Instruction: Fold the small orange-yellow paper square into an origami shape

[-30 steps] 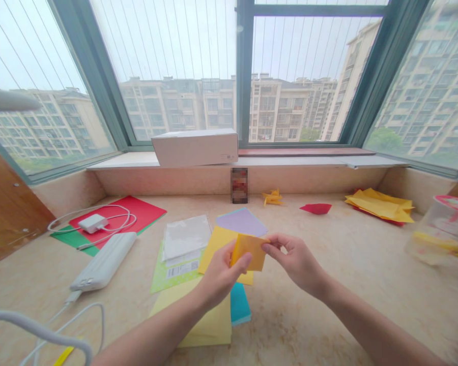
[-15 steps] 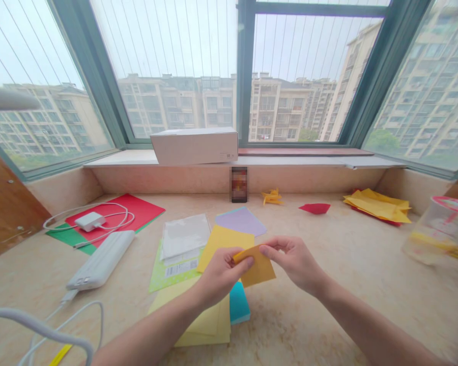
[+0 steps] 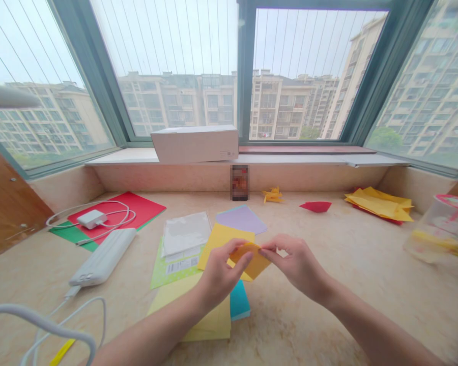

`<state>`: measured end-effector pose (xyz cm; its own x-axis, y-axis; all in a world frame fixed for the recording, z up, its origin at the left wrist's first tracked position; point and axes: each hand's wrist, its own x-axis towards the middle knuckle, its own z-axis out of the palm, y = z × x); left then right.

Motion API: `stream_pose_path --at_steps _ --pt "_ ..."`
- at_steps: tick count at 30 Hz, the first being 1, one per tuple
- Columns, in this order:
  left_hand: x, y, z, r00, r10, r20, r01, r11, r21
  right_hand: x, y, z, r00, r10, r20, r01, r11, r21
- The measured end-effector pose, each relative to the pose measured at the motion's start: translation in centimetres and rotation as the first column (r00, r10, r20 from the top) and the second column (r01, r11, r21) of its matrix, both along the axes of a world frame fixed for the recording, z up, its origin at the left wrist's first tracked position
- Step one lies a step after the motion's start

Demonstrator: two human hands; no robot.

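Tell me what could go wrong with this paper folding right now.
Both hands, left hand and right hand, pinch the orange paper in mid-air, off the counter, so the crease may come out crooked. The loose sheets under the left forearm could be nudged. The cup stands near the right arm and might tip if that arm swings out.

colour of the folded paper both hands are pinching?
Orange-yellow folded paper, clearest in the head view.

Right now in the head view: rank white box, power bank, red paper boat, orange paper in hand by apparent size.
1. white box
2. power bank
3. orange paper, pinched by left hand and right hand; nearer the camera, so unsure against the boat
4. red paper boat
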<state>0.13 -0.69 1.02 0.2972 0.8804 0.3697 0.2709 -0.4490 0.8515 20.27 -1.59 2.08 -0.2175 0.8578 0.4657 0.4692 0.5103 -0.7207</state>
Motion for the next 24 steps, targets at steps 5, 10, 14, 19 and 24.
stream_pose_path --at_steps 5,10,14,19,24 --pt "-0.29 -0.22 0.22 0.999 0.034 -0.013 -0.033 0.997 0.064 -0.29 -0.65 0.17 0.992 0.036 0.12 -0.054 0.988 0.148" --pt "-0.06 -0.41 0.23 0.989 0.027 0.143 -0.021 0.999 -0.047 -0.15 -0.85 0.57 0.999 0.032 -0.022 -0.033 0.998 -0.049" --pt "0.2 -0.44 -0.15 0.974 -0.021 0.225 0.055 0.988 -0.145 0.04 -0.82 0.89 0.997 0.049 -0.06 -0.06 0.98 -0.189" --pt "0.06 -0.54 0.12 0.992 -0.04 0.119 0.054 0.992 -0.111 -0.22 -0.77 0.62 0.999 0.032 -0.02 -0.035 0.992 -0.122" --pt "-0.21 -0.58 0.43 0.988 0.049 0.144 -0.037 0.996 -0.084 -0.28 -0.78 0.61 0.989 0.104 -0.109 -0.133 0.941 -0.312"
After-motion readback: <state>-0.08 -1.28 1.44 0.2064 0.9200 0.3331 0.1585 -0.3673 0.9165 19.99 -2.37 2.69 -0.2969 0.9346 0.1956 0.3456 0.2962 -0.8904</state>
